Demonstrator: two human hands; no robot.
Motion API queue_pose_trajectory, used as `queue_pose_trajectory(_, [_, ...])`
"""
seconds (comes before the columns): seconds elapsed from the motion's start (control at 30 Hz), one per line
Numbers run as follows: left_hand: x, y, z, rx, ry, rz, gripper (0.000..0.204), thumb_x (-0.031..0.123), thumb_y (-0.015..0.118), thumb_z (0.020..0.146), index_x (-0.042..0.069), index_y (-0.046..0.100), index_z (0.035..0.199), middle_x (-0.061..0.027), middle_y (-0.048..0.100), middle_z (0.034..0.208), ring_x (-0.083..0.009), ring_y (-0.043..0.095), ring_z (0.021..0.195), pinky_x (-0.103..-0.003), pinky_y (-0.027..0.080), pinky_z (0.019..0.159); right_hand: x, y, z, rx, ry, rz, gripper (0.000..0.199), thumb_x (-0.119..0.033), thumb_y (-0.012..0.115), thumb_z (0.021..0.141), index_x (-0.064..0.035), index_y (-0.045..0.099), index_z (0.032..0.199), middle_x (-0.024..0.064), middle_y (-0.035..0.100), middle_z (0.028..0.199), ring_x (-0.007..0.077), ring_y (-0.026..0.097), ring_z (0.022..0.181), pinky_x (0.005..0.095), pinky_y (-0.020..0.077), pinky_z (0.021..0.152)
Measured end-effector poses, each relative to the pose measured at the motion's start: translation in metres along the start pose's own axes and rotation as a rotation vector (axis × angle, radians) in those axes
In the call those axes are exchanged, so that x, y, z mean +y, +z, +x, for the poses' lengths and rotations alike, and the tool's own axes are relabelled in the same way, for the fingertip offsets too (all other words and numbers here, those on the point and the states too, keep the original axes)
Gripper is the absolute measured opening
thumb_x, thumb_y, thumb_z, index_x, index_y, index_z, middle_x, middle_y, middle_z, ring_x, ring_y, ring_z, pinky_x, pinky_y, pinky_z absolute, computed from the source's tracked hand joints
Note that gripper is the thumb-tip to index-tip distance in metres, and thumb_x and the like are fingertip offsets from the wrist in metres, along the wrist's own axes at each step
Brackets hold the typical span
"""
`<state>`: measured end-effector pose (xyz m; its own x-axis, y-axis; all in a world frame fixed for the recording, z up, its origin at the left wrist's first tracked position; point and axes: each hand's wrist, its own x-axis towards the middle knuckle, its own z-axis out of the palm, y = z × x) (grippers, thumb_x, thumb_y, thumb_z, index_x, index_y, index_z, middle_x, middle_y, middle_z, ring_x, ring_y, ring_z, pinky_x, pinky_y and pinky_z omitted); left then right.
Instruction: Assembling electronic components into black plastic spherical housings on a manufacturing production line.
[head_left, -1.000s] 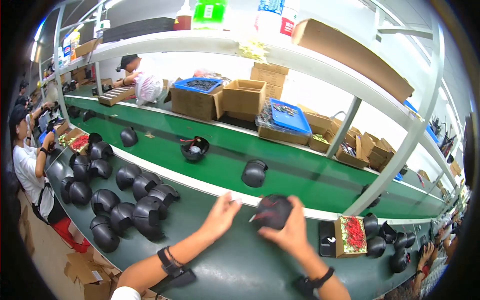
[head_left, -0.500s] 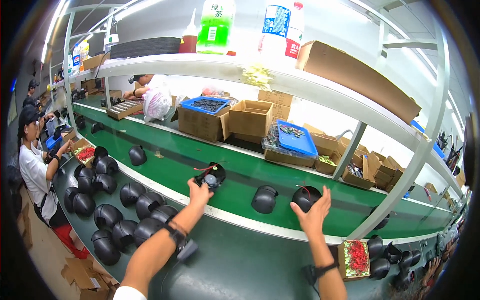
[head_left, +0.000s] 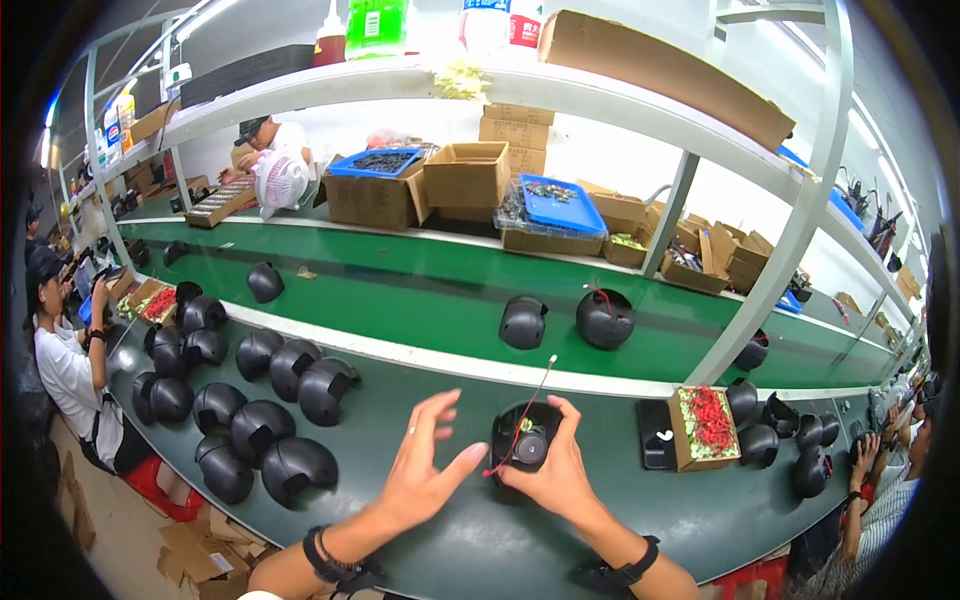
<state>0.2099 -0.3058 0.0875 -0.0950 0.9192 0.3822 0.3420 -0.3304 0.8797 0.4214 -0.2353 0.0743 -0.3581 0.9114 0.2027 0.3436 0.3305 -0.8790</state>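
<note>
In front of me, over the green bench, my right hand (head_left: 558, 472) grips a round black plastic housing (head_left: 512, 422) by its right side. Its open side faces up, showing a grey round part (head_left: 531, 446) and a thin red wire that rises out of it to a small pale plug. My left hand (head_left: 425, 472) is open just left of the housing, fingers apart and holding nothing. On the green conveyor belt beyond are a dark housing (head_left: 523, 322) and another housing with a red wire (head_left: 606, 320).
Several black housings (head_left: 262, 430) crowd the bench at left. To the right stand a carton of red wires (head_left: 706, 428), a dark flat device (head_left: 656, 434) and more housings. A metal post (head_left: 775, 270) rises beyond the belt's near rail. Co-workers sit at both sides.
The wired housing has come off the belt toward me and passed from my left hand to my right. My left hand has let go; my right hand has left the belt.
</note>
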Motion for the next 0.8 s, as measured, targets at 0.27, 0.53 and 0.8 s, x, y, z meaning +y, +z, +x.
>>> queue_pose_trajectory(0.27, [0.0, -0.004, 0.016, -0.141, 0.187, 0.043, 0.013, 0.008, 0.079, 0.094, 0.006, 0.081, 0.107, -0.013, 0.073, 0.12, -0.0255, 0.071, 0.111, -0.038, 0.056, 0.097, 0.014, 0.001, -0.029, -0.164, -0.03, 0.02, 0.123, -0.036, 0.098, 0.072, 0.0053, 0.015, 0.153, 0.0295, 0.043, 0.145, 0.0405, 0.053, 0.136, 0.047, 0.0459, 0.114])
queue_pose_trajectory(0.53, [-0.008, 0.021, -0.072, -0.312, 0.414, 0.322, 0.023, 0.008, 0.083, 0.086, 0.007, 0.08, 0.109, -0.0079, 0.075, 0.113, -0.0253, 0.074, 0.098, -0.034, 0.062, 0.082, 0.027, -0.003, -0.02, -0.104, 0.245, 0.526, 0.077, -0.026, 0.071, 0.103, -0.0017, 0.014, 0.148, 0.02, 0.051, 0.135, 0.0236, 0.055, 0.128, 0.038, 0.0478, 0.109])
queue_pose_trajectory(0.8, [0.025, 0.044, -0.1, -0.521, 0.494, 0.466, 0.044, 0.008, 0.073, 0.091, -0.002, 0.063, 0.132, -0.0114, 0.07, 0.111, -0.03, 0.07, 0.102, -0.04, 0.062, 0.084, 0.028, 0.01, -0.033, -0.017, 0.034, 0.056, 0.107, -0.023, 0.092, 0.078, -0.0013, 0.016, 0.149, 0.0238, 0.055, 0.132, 0.0325, 0.06, 0.124, 0.0441, 0.0487, 0.11])
